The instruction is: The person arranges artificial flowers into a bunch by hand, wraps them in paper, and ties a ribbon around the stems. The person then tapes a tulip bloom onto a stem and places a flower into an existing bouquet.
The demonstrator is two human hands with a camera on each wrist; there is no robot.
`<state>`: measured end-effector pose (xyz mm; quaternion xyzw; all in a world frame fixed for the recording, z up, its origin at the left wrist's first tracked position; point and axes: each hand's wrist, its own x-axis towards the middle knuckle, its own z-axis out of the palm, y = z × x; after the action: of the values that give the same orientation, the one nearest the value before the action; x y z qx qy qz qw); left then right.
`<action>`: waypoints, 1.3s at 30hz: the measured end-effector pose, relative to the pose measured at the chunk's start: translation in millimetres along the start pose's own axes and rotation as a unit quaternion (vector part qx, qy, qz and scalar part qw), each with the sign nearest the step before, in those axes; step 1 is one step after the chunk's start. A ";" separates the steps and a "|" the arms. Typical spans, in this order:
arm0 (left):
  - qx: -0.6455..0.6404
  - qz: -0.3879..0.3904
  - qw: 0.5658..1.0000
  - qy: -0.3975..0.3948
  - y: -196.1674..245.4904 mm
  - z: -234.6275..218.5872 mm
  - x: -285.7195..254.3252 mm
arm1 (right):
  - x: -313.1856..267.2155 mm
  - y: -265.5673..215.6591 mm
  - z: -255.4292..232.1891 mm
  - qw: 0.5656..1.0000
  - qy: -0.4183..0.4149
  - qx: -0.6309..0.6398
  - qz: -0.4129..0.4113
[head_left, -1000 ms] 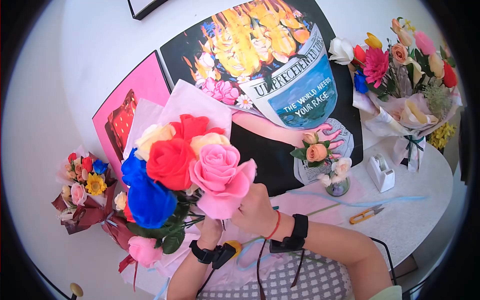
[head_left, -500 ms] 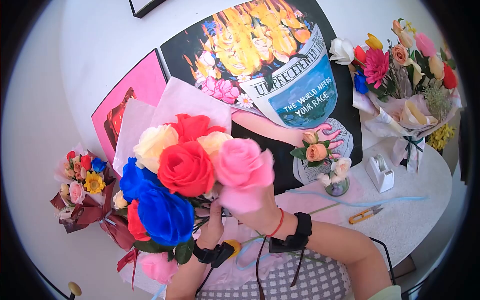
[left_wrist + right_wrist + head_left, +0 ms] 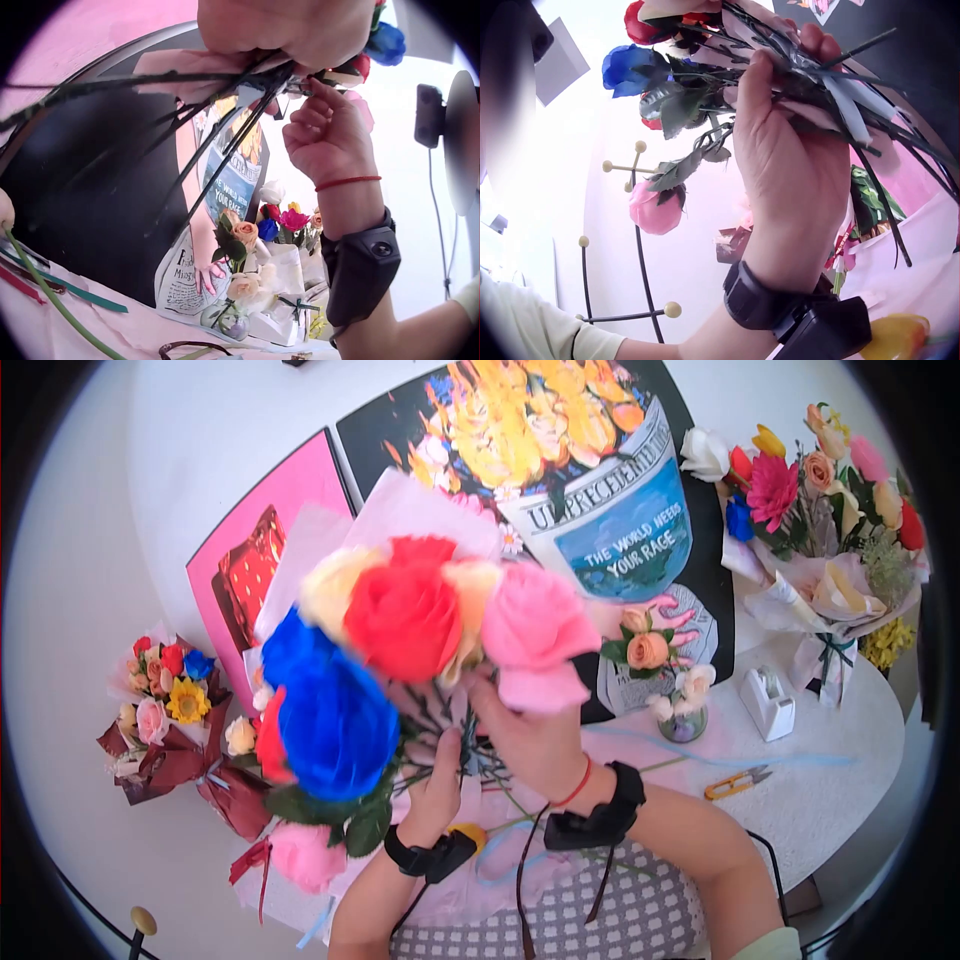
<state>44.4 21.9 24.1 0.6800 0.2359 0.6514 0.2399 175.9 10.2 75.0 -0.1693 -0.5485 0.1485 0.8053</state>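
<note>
a bouquet in full colour is held up at a pale table, its stems gathered in the left hand, fingers and thumb wrapped round the bundle below the blooms. the right hand, fingers curled, appears to pinch the pink rose just under its head, at the bunch's right edge; the exact contact is blurred in the head view. the step looks like one of placing: seating the pink rose close by the red rose. done well, it calls for the left hand to act as a clamp, snug enough that the bundle does not spin, yet eased a touch at the thumb if one stem must slide. the right hand is best working from the stem rather than the petals, which look soft enough to crease. stem ends fan out at several angles in the left wrist view, so a small twist near the grip would likely do more than a push at the tips. a lower pink rose hangs out to the side, apart from the main heads, and probably wants drawing in. pink paper rises behind the blooms; a heavy hand could crumple it.
</note>
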 end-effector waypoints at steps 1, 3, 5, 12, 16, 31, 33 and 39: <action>0.005 -0.022 1.000 -0.018 5.9 2.5 2.8 | 3.6 -0.9 -3.0 1.000 -0.019 -0.016 0.018; -0.009 -0.143 0.989 -0.030 22.0 10.5 7.3 | 14.3 -1.6 -11.6 0.995 -0.040 -0.083 0.023; -0.053 -0.102 0.991 -0.066 29.0 16.5 11.7 | 17.7 6.3 -13.8 0.996 -0.044 -0.066 0.029; -0.064 -0.118 0.985 -0.110 25.7 15.2 13.4 | 18.1 -3.4 -12.6 0.996 -0.023 0.015 0.080; -0.068 -0.132 0.980 -0.129 19.8 11.1 15.3 | 19.8 9.3 -14.4 0.997 -0.016 0.003 0.078; 0.115 -0.002 0.993 -0.021 -20.6 0.1 12.8 | -6.5 -2.0 -5.7 0.953 -0.185 -0.158 -0.181; 0.296 0.080 0.951 -0.032 -43.0 -5.3 4.4 | -21.1 -12.1 7.0 0.923 -0.213 -0.207 -0.244; 0.309 0.142 0.935 -0.096 -76.4 4.4 -1.5 | -20.3 -15.7 8.2 0.902 -0.204 -0.266 -0.273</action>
<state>48.2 80.0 -25.6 0.8062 0.3028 0.5052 -0.0558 161.9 -11.6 67.7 -0.1875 -0.7443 -0.1972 0.6100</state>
